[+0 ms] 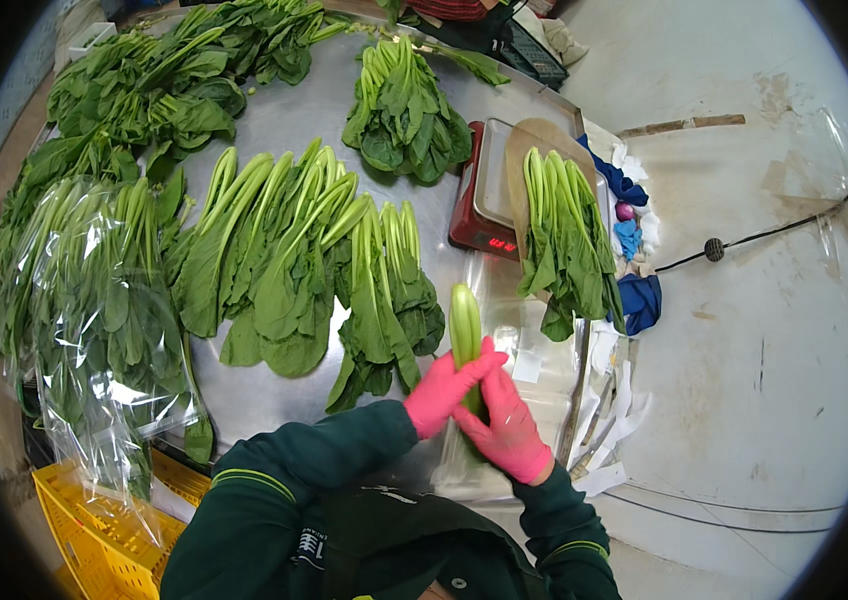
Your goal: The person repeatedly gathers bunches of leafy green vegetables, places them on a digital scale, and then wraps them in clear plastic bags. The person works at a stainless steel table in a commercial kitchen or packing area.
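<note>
Both of my hands wear pink gloves and meet around one leafy green plant (464, 322), whose pale stem end points away from me. My left hand (443, 386) grips the stalk from the left. My right hand (508, 420) wraps it lower down, and its leaves are mostly hidden below the fingers. Just beyond lies a stack of clear plastic bags (491, 300) on the steel table (281, 97). To the right, a bunch of greens (566, 225) rests on a brown oval board (525, 150) upon a red digital scale (469, 217) with a lit display.
Loose greens (281, 262) spread left of my hands, and another bunch (405, 112) lies farther back. A larger heap (146, 82) fills the back left. Bagged greens (109, 315) overhang the left edge above a yellow crate (101, 532). Cloths (638, 300) line the right edge by the wall.
</note>
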Available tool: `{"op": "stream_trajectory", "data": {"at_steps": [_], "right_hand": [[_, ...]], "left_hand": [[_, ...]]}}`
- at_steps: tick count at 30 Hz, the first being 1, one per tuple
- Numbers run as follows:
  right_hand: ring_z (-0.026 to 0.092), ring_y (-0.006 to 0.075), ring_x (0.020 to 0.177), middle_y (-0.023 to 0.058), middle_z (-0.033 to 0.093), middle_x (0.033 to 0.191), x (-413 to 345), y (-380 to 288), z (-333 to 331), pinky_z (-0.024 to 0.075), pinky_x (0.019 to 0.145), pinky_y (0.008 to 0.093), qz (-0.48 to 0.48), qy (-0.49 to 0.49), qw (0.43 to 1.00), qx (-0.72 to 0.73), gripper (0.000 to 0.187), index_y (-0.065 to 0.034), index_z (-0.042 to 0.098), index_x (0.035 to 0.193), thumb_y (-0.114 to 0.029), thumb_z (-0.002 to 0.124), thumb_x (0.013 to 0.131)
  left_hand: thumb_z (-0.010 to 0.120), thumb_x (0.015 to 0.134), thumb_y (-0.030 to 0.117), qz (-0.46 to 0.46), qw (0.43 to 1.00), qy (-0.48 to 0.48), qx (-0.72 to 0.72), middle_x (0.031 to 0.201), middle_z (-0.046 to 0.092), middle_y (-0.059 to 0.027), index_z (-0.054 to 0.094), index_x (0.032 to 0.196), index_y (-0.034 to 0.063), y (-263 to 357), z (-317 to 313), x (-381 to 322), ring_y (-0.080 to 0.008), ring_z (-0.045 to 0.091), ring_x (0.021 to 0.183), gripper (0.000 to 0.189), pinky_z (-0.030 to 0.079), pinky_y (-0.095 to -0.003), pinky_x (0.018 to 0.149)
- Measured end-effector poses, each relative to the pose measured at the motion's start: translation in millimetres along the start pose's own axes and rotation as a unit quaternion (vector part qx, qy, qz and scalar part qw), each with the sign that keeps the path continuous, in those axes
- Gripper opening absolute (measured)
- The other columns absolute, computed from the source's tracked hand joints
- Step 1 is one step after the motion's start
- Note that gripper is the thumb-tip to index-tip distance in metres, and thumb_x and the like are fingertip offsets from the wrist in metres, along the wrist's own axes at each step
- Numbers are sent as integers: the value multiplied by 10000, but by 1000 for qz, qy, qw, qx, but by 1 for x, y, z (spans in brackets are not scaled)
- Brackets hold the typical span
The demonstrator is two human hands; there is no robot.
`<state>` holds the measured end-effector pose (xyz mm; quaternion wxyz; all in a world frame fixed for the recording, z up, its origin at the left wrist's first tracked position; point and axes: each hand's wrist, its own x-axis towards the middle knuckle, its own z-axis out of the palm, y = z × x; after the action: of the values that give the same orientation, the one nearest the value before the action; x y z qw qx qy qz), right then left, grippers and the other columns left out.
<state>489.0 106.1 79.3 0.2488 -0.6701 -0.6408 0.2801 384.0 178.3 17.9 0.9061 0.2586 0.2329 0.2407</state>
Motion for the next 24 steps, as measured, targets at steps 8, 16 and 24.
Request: {"op": "stream_trajectory", "data": {"at_steps": [8, 16, 24], "right_hand": [[639, 166, 866, 81, 667, 1018, -6, 0, 9, 492, 786, 274, 18, -32, 997, 63, 433, -105, 535, 1300, -102, 633, 878], [631, 135, 933, 87, 672, 1051, 84, 44, 52, 483, 809, 258, 106, 3, 977, 184, 311, -88, 622, 1205, -132, 606, 897], [596, 381, 897, 195, 605, 870, 227, 63, 109, 477, 772, 462, 104, 16, 974, -203, 267, -46, 616, 940, -291, 610, 833]], "left_hand": [[576, 926, 229, 59, 987, 151, -12, 712, 589, -64, 539, 963, 33, 39, -63, -65, -145, 550, 575, 203, 473, -279, 555], [603, 890, 166, 198, 940, 249, 124, 875, 643, -95, 418, 1192, 25, 171, -106, -111, -129, 563, 565, 381, 462, -262, 492], [720, 785, 197, 273, 567, 411, 660, 1347, 438, -220, 470, 1238, -43, 125, -263, -90, -369, 423, 1245, 570, 356, -404, 1033]]}}
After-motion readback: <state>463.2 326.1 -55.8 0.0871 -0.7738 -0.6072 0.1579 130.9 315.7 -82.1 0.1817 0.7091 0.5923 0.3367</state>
